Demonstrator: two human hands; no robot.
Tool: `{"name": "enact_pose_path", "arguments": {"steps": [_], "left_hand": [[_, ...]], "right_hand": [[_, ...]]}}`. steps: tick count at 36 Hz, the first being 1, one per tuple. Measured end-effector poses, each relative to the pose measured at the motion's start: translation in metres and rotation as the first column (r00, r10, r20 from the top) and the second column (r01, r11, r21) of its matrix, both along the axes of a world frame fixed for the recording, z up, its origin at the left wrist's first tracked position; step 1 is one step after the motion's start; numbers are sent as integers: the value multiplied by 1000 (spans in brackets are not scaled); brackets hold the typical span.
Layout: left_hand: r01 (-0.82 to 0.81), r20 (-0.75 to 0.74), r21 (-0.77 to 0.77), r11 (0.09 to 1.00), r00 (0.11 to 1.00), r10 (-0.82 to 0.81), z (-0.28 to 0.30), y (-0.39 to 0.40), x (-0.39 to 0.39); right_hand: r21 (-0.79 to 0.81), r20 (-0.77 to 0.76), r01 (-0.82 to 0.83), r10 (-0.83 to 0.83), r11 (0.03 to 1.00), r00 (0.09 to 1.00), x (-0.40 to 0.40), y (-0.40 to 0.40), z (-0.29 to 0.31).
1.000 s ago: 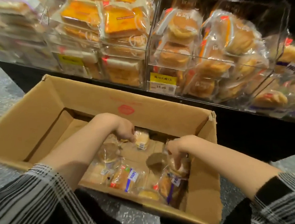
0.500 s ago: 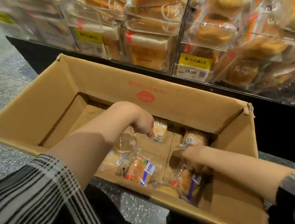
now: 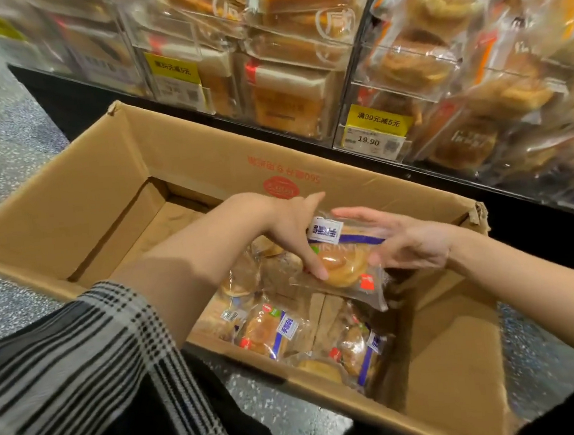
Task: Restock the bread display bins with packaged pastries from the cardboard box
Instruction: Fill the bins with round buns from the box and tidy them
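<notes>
Pastry in a clear wrapper (image 3: 342,264) sits between both hands above the open cardboard box (image 3: 185,163). It is a round, golden-brown swirled bun, glossy on top, sealed in transparent film with a white and purple label at the far end, a purple band across the middle and a small red square at the near corner. The left hand (image 3: 297,230) grips it from the left, thumb pointing toward the bins and a finger stretched down over the face of the bun. The right hand (image 3: 407,238) meets it from the right with fingers straight and spread, flat against the wrapper rather than curled round it.

Beneath them, more wrapped pastries (image 3: 270,332) of the same kind lie loose on the box floor, gathered toward its right half (the left half shows bare cardboard flaps). One stands on edge near the front wall (image 3: 365,352).

Beyond the box, clear display bins (image 3: 354,85) hold stacked bread: sliced loaves in the middle bin, round buns to the right. A yellow price tag (image 3: 376,124) on the bin front reads 19.90. Both sleeves (image 3: 84,363) are plaid, black and white.
</notes>
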State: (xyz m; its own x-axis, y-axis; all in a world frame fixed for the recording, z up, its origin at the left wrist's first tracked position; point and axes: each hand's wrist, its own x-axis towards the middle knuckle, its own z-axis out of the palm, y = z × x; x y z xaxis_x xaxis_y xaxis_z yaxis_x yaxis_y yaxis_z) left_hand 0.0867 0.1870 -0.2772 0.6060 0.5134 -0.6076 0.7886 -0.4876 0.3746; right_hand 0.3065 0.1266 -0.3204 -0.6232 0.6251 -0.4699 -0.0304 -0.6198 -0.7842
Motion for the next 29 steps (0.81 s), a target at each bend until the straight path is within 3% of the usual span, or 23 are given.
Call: {"name": "enact_pose_path", "arguments": {"steps": [4,8,13,16,21,24,29], "left_hand": [[-45,135,-100,994,989,58,2,-2,-3],[-117,185,-177,977,971,150,-3,0,-6],[-240,217,-136,961,939,265,-7,4,-13],[-219,193,-74,973,954,229,-9,1,-16],[-185,305,-74,980,931,199,0,-10,-12],[-225,375,-57,973,898,230,1,-11,-12],[-388,443,-122,913,802,400,-1,-7,-22]], "right_hand": [[-58,-76,-33,28,998,997,-7,3,2],[-46,-40,-16,15,999,999,-13,1,-2],[52,222,103,-112,993,969,-26,0,-8],[237,435,-22,-85,971,896,-35,0,-5],[347,563,-143,-84,927,822,-57,-1,2],[308,539,-102,-85,946,838,-59,-3,1],[154,293,224,-261,962,920,-53,-4,-3]]}}
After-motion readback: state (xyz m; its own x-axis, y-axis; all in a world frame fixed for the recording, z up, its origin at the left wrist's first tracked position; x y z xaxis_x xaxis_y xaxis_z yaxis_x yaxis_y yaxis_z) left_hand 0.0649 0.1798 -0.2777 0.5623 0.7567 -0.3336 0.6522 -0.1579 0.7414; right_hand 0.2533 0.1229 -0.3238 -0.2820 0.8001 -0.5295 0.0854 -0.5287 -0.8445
